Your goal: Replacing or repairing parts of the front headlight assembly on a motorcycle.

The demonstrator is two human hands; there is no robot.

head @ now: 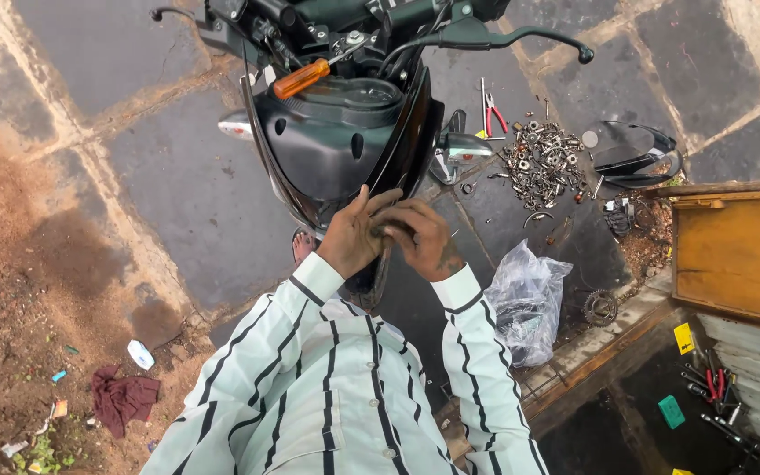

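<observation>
1. Motorcycle front cowl [336, 145], glossy black, sits dead centre under the handlebar [485, 37], its pointed lower tip aimed down at the person in the striped shirt.
2. Left hand [352, 236] is pressed against the cowl's lower edge, fingers spread and curled onto the black plastic; whether it truly clamps the panel or just steadies it, I can't tell.
3. Right hand [422, 239] comes in from the other side, fingers bent around the same lower tip, touching the left hand's fingertips; what sits between those fingers is hidden.
4. Up top, an orange-handled screwdriver [303, 78] lies across the instrument housing, apart from both hands.
5. Off to the right on the dark stone floor [178, 193], a heap of nuts and bolts [540, 160], with red-handled pliers [494, 113] just above it.
6. Near that, a loose black visor panel [639, 158] lies on the floor.
7. Lower down, a crumpled clear plastic bag [528, 299] sits beside a sprocket [600, 307].
8. Far right, a wooden box [739, 255]; far left, a maroon rag [121, 398] lies in the dirt.
</observation>
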